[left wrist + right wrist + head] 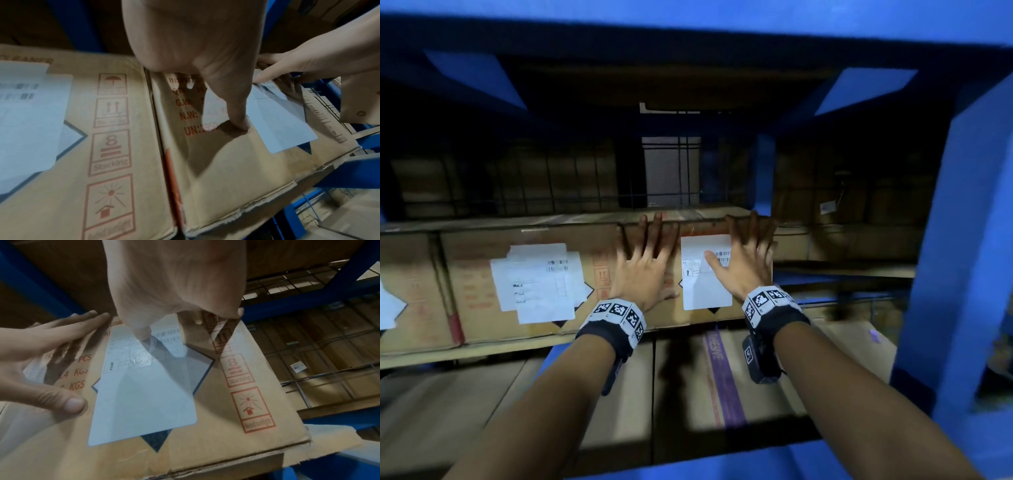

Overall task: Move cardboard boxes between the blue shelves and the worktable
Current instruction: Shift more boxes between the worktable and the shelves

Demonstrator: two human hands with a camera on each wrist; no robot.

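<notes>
A cardboard box (671,315) with red print and a white label (705,281) stands on the blue shelf, its front face toward me. My left hand (643,260) lies flat on that face left of the label, fingers spread and reaching the top edge. My right hand (743,263) lies flat on the right part, thumb on the label. The left wrist view shows the left hand (205,56) with its thumb pressed on the box (226,170). The right wrist view shows the right hand (174,280) over the label (144,394), with the left hand (51,345) beside it.
A similar box (476,281) with white papers stands tight against the left side. More boxes (688,394) fill the level below. A blue upright (962,240) stands at the right, a blue beam (722,20) overhead. Wire mesh (551,185) closes the back.
</notes>
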